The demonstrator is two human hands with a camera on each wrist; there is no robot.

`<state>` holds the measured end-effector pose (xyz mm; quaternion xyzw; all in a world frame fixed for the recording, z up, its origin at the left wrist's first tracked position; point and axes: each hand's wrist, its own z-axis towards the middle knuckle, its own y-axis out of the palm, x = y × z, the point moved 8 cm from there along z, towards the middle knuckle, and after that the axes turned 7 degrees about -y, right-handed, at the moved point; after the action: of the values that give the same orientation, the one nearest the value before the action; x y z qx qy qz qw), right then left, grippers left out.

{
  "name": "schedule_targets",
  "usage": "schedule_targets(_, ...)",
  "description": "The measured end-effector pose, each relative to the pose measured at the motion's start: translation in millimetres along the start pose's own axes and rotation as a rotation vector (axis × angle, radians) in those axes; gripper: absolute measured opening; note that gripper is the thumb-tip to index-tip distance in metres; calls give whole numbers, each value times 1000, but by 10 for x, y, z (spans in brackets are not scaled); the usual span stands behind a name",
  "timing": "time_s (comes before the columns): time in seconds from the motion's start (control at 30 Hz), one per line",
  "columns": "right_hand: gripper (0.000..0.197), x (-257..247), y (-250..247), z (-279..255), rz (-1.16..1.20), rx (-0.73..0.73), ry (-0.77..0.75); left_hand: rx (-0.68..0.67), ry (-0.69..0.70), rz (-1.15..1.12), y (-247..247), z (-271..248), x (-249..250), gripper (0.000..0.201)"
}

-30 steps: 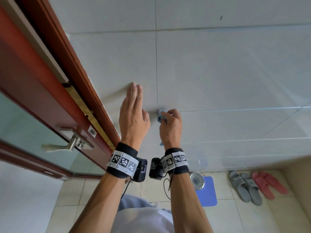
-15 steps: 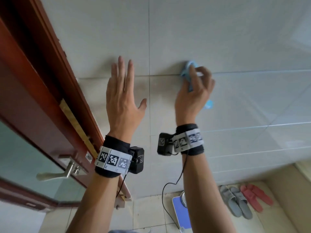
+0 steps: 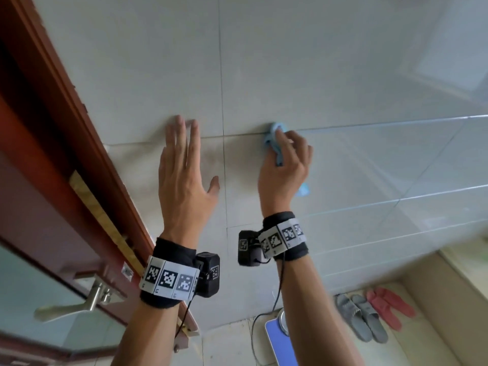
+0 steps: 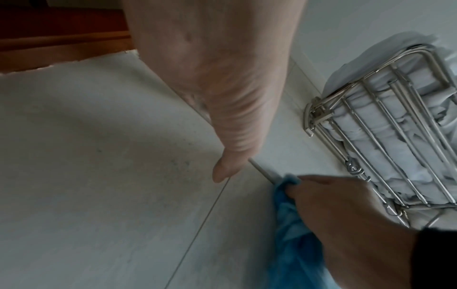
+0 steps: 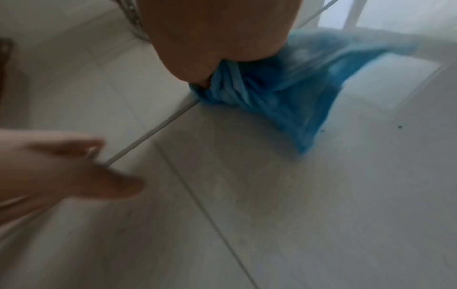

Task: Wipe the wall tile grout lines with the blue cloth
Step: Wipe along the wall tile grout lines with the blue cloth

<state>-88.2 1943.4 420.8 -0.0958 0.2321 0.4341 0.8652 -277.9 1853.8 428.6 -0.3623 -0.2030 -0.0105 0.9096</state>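
Note:
My right hand [image 3: 284, 159] grips the bunched blue cloth [image 3: 273, 140] and presses its tip onto the horizontal grout line [image 3: 243, 133], a little right of the vertical grout line [image 3: 223, 101]. A loose corner of the cloth hangs below the hand. In the right wrist view the cloth [image 5: 272, 88] sits crumpled under my fingers on the white grout line [image 5: 153, 131]. My left hand [image 3: 182, 165] lies flat on the grey wall tile with straight fingers and holds nothing. Its thumb [image 4: 222, 170] points at the cloth [image 4: 291, 224].
A red-brown wooden door frame [image 3: 79, 128] and a door with a metal handle [image 3: 87, 299] stand close on the left. A metal wall rack [image 4: 395, 127] with white cloth hangs above. On the floor lie grey slippers [image 3: 361, 320], red slippers [image 3: 390, 305] and a blue scale [image 3: 280, 339].
Both hands have moved up the wall from a lower horizontal grout line to a higher one. The right hand carried the cloth rightward, away from the vertical grout line.

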Motion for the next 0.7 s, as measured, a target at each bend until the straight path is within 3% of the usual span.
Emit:
schedule_targets(0.07,43,-225,136,-86,16,-167,-152,4,11,-7,17,9,0,112)
schedule_targets(0.13,37,-245,114,-28,-40,-234,-264,12,14,-21,16,19,4,110)
schedule_targets(0.33,48,225,-182,189,-146,10,-56,5,32,-21,27,5,-1,107)
schedule_targets(0.4,47,49,-79,77,-133,-10,-68,14,30,-32,34,6,17,106)
schedule_targets(0.57,33,-252,110,-79,-134,-280,-296,24,36,-41,56,52,178,107)
schedule_targets(0.7,38,287,-209,205,-183,-138,-156,27,47,-28,71,58,283,106)
